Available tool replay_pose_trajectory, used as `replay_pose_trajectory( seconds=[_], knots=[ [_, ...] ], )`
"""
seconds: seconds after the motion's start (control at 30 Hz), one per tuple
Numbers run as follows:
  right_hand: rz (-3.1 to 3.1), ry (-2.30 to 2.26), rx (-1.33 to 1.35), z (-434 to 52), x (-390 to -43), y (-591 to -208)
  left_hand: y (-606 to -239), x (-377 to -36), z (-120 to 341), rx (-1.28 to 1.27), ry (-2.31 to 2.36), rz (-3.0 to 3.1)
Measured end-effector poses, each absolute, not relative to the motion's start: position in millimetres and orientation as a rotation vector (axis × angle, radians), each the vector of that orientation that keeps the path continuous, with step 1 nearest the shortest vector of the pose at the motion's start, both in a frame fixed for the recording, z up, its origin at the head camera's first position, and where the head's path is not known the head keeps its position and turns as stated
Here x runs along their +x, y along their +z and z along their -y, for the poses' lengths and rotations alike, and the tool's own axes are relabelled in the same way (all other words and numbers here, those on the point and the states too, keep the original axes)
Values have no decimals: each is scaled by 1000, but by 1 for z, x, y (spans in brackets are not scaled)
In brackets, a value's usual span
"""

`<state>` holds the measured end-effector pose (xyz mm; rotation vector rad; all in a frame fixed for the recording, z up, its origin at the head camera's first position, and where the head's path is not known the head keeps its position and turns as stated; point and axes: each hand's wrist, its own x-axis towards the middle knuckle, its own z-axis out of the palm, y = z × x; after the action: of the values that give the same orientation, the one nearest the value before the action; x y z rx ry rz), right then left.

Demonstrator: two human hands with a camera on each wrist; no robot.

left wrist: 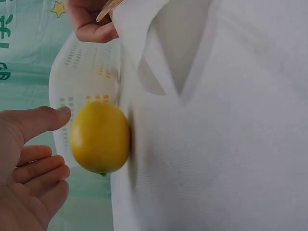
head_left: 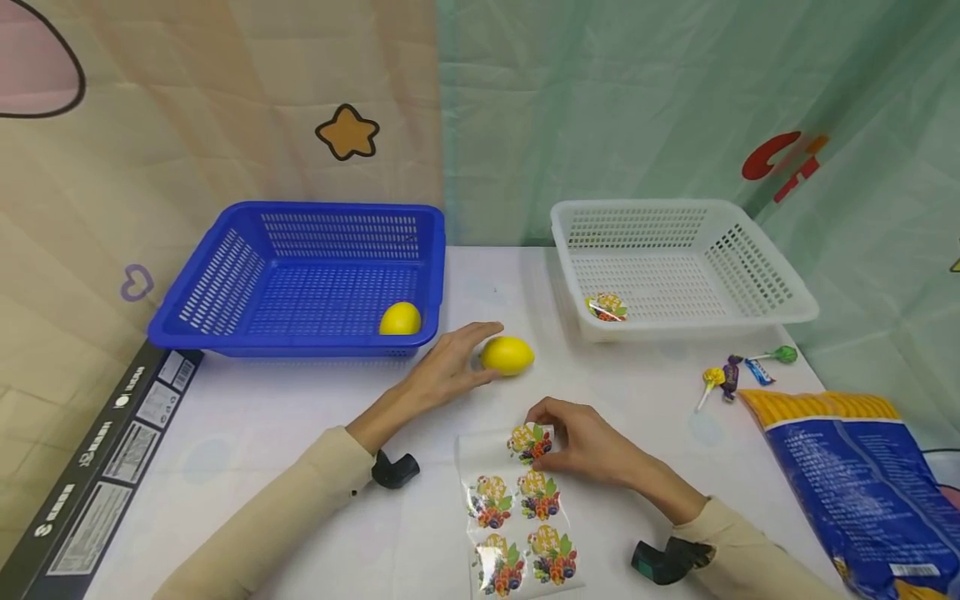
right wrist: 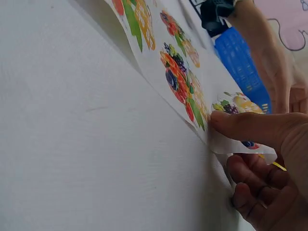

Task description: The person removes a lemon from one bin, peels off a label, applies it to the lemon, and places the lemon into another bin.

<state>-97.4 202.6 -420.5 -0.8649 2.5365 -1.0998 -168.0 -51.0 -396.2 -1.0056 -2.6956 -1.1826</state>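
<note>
A yellow lemon lies on the white table between the two baskets. My left hand is beside it, thumb and fingers spread around its left side; the left wrist view shows a gap between the fingertips and the lemon. With thumb and fingers, my right hand pinches the top right corner of a sheet of fruit-print stickers. That corner is lifted and bent in the right wrist view, where the thumb presses on the printed side of the sheet.
At the back left, a blue basket holds another lemon. A white basket at the back right contains a fruit sticker. Several wrapped candies and a blue-and-yellow bag lie at right; a long black box borders the left.
</note>
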Motion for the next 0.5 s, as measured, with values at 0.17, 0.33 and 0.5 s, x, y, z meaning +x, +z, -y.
replay_pose_trajectory(
  seconds=[0.17,0.33,0.5],
  knots=[
    [-2449,-1262,-674,-200,-99,-417,-384,-158,52,-1142,-1221,2626],
    [-2231,-1447,-558,-198,-101,-413,-375,-148,48,-1385,-1327,2660],
    [-2094,-1528,-479,-196,-101,-410,-371,-142,44,-1537,-1459,2665]
  ],
)
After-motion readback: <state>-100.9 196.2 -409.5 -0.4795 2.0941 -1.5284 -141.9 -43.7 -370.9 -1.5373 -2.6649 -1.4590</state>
